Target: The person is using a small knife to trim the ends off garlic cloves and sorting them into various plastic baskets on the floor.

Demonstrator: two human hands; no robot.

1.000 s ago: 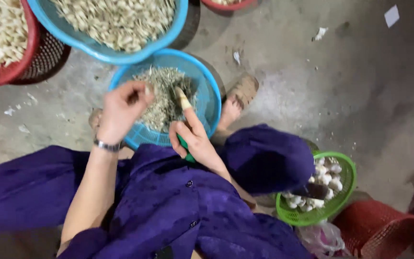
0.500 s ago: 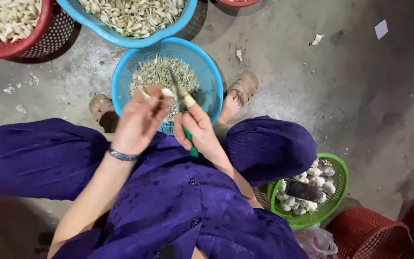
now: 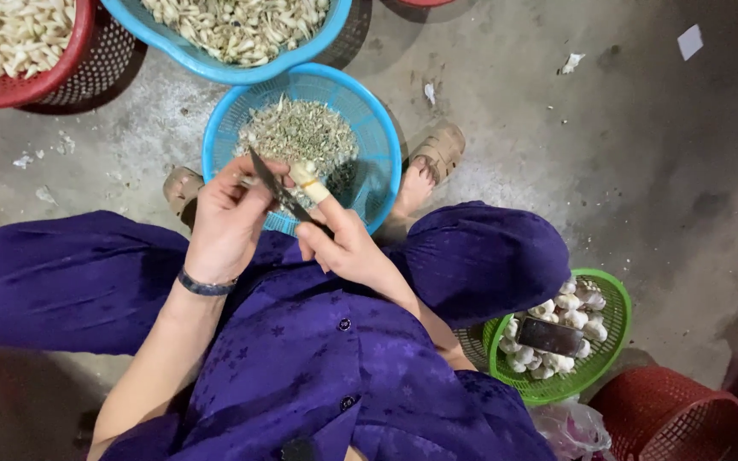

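Note:
My left hand [image 3: 225,220], with a dark band on its wrist, pinches a small garlic clove that its fingers mostly hide. Held just to its right, my right hand [image 3: 345,246] grips a small dark-bladed knife [image 3: 277,186]; the blade points up and left against the left fingers. The right thumb [image 3: 306,176] wears a pale wrap. Both hands hover over the near rim of a round blue basket [image 3: 386,147] holding garlic skins and trimmings [image 3: 299,130], which stands between my sandalled feet.
A large blue basin [image 3: 172,41] of peeled cloves and a red basket [image 3: 79,53] of cloves stand beyond. By my right knee sits a green basket [image 3: 615,335] of garlic bulbs with a dark phone [image 3: 550,336] on them. A red basket [image 3: 668,417] is at bottom right.
My left hand has drawn back from inside the blue basket to meet my right hand and the knife. The view has shifted slightly downward.

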